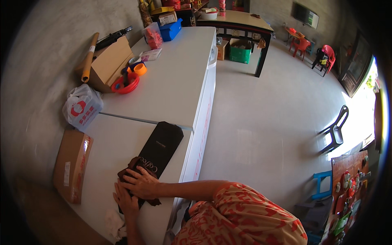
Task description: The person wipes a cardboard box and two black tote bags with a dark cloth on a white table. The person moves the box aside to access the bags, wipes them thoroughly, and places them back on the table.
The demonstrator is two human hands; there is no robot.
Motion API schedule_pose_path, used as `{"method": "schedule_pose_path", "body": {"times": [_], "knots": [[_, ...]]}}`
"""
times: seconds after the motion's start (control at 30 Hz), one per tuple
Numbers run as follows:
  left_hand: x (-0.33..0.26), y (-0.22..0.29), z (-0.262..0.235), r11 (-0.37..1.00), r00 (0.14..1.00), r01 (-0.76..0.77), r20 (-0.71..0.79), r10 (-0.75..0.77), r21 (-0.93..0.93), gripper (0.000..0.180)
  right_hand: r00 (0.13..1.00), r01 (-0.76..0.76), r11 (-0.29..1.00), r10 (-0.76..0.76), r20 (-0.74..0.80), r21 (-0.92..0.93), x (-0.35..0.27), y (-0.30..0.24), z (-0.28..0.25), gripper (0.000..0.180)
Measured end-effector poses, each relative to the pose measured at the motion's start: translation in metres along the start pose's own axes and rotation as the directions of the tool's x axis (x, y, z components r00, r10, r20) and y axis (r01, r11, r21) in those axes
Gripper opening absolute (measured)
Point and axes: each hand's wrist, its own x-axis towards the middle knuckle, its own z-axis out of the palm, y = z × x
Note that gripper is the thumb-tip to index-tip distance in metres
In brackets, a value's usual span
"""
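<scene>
Near the counter's front edge — both hands, left and right, flat, seemingly gripless, on the black bag.

Hidden under the hands, lost at the rim

Both hands, the left hand and the right hand, cover the near end of the black bag and most of the brown cloth; the white rag runs off the lower edge; far shelf items are too small to tell.
</scene>
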Motion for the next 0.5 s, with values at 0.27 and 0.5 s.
{"method": "schedule_pose_path", "body": {"times": [0.27,0.5], "knots": [[0.002,0.008,-0.021,0.975,0.997,-0.034,0.062,0.049,-0.22,0.081,0.935,0.327,0.94,-0.337,0.113,0.095,-0.022,0.029,-0.017,0.037],[0.012,0.015,-0.026,0.995,0.978,0.053,0.204,-0.036,-0.08,0.065,0.962,0.193,0.81,-0.266,0.054,0.554,-0.021,0.058,-0.037,0.024]]}}
